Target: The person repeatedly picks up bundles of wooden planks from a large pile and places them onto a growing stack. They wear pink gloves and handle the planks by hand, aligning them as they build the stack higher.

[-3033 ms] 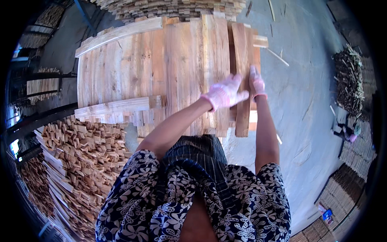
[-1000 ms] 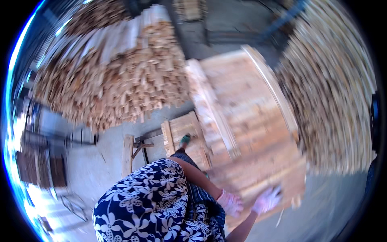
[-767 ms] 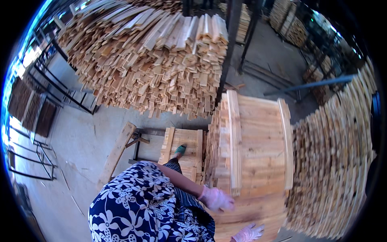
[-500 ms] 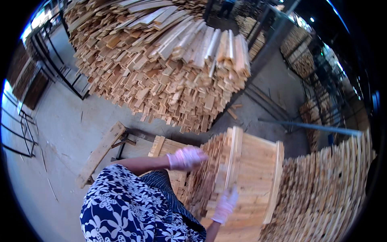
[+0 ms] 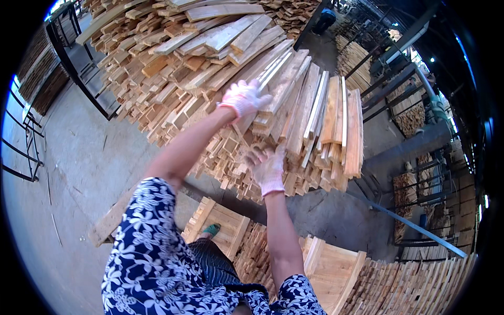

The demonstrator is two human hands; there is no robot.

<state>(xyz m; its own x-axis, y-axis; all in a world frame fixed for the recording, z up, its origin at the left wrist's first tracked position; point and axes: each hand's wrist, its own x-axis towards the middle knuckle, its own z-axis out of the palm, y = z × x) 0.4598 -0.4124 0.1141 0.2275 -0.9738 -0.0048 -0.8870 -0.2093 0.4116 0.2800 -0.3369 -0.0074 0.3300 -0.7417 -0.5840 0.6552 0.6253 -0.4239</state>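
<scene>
Both my hands, in white-pink knit gloves, are at the large pile of wooden slats (image 5: pixel 199 79). My left hand (image 5: pixel 244 98) lies over the top slats, beside a narrow pale strip (image 5: pixel 275 68), thumb apart from the fingers. Nearer to me and a little to the right, my right hand (image 5: pixel 268 168) is at the slat ends, its fingers spread. A grip on any slat does not show in either hand. Several longer boards (image 5: pixel 315 105) fan out on top of the pile, just right of my hands.
Below the pile are a wooden panel with edge battens (image 5: pixel 331 270), a smaller panel (image 5: pixel 215 226) by a green shoe (image 5: pixel 211 230), and a long row of stacked slats (image 5: pixel 409 286). A blue-grey bar (image 5: pixel 415 227) crosses at right. Dark metal frames (image 5: pixel 79 79) stand left.
Both hands have moved up and away from the battened panel and stacked slats to the big pile. The view has tilted, so the pile now sits lower in it.
</scene>
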